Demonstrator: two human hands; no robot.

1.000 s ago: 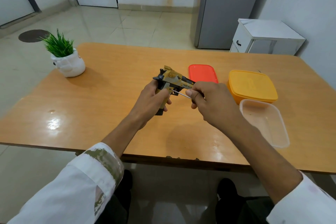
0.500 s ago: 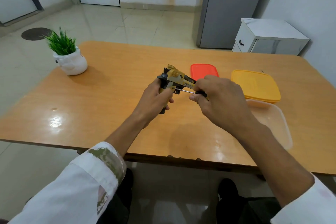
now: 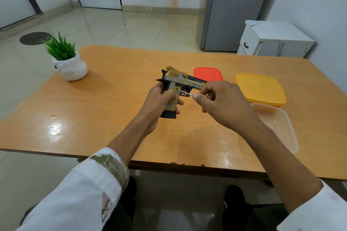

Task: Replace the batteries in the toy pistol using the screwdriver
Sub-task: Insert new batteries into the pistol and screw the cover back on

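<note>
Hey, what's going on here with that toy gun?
A person at a wooden table is working on a toy pistol. Their left hand grips its handle, while the right hand pinches a thin screwdriver with the tip against the handle's side. No batteries are visible. A red lid, a yellow box and a clear tub lie to the right.

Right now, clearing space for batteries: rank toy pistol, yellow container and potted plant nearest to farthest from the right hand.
1. Toy pistol, just left of the right hand.
2. Yellow container, on its right.
3. Potted plant, far off left.
</note>
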